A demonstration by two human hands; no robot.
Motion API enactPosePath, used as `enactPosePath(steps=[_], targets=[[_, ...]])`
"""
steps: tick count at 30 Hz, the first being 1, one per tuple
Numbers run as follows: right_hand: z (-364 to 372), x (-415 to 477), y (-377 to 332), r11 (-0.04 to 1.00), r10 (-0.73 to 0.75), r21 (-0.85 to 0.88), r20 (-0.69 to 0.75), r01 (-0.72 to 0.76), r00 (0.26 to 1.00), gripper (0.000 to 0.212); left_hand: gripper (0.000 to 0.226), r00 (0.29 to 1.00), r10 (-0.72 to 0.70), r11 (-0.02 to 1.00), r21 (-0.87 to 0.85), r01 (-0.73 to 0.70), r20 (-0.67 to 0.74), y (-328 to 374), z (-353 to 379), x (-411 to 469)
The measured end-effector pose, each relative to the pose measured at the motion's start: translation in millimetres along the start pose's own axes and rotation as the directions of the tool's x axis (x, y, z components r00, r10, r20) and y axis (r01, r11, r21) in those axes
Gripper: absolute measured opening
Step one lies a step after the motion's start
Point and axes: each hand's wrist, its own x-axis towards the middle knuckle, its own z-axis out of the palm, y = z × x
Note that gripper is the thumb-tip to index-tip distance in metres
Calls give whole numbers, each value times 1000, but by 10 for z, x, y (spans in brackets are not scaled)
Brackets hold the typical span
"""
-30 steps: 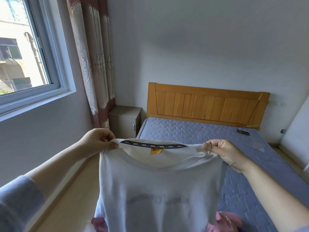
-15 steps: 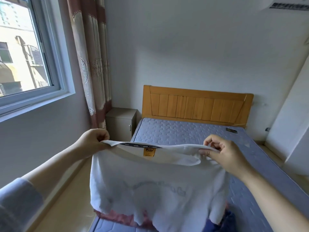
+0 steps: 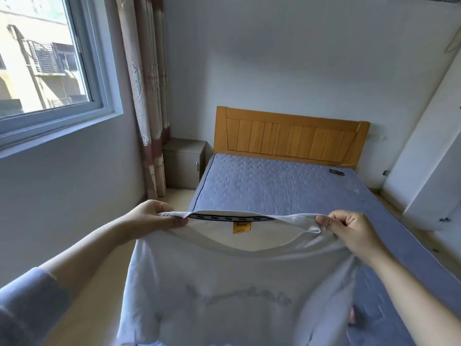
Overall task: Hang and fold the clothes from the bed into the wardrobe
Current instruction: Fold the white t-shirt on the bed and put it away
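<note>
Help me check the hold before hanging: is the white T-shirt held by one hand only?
No, the left hand and the right hand each pinch the white T-shirt beside its collar.

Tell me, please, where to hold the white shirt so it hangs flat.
Take the white shirt at both shoulders, beside the collar, coming from each side, as the left grip and right grip do. Held there, the collar spreads wide and the body hangs straight below.
</note>
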Motion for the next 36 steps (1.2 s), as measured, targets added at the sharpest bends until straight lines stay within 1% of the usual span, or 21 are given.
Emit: enactPosePath(steps=[2,4,7,9,12,15,16,18,19,22,24,26,27,29,30,33,36], targets=[[17,-105,85,999,54,-1,36,-54,998,46,45,1000,-19,998,66,20,-15,-112,27,-55],[73,-159,194,993,116,7,103,-117,988,40,55,999,-33,994,108,33,0,-232,54,-82],[189,-183,422,970,218,39,285,-238,934,32,65,993,-109,985,138,101,51,-472,75,-36],[298,-148,644,960,254,21,357,-279,899,28,67,978,-181,978,124,168,107,-656,128,74],[538,-9,1095,953,287,3,321,-303,903,28,63,951,-271,961,94,259,152,-912,306,382],[786,143,1603,938,333,4,275,-347,902,31,45,919,-350,937,76,341,182,-1101,516,773],[861,218,1796,936,343,-12,266,-352,901,32,46,912,-368,930,91,357,181,-1196,591,940],[1004,375,2208,928,371,-87,273,-362,888,37,54,897,-412,911,104,399,159,-1457,763,1289],[1072,444,2399,923,386,-121,285,-366,878,40,53,889,-434,900,107,421,147,-1586,849,1440],[1256,604,2896,899,437,-164,310,-406,844,41,37,880,-456,889,128,440,135,-1946,1103,1851],[1362,726,3145,882,471,-207,340,-424,814,36,26,887,-449,890,147,432,108,-2180,1250,2116],[1460,866,3356,868,494,-258,375,-424,784,28,13,888,-460,874,188,449,16,-2401,1390,2363],[1506,940,3448,858,510,-295,385,-421,769,24,11,882,-470,859,212,466,-38,-2499,1465,2481],[1607,1076,3621,833,540,-370,381,-412,750,21,12,872,-473,836,248,489,-124,-2662,1620,2714],[1662,1140,3698,824,548,-391,365,-411,752,23,15,873,-462,833,261,488,-157,-2734,1698,2831],[1829,1303,3902,812,551,-410,303,-415,778,23,27,884,-408,837,293,461,-226,-2946,1881,3157],[1980,1416,4131,810,539,-411,241,-419,807,15,40,873,-411,821,309,480,-262,-3131,1968,3455]])
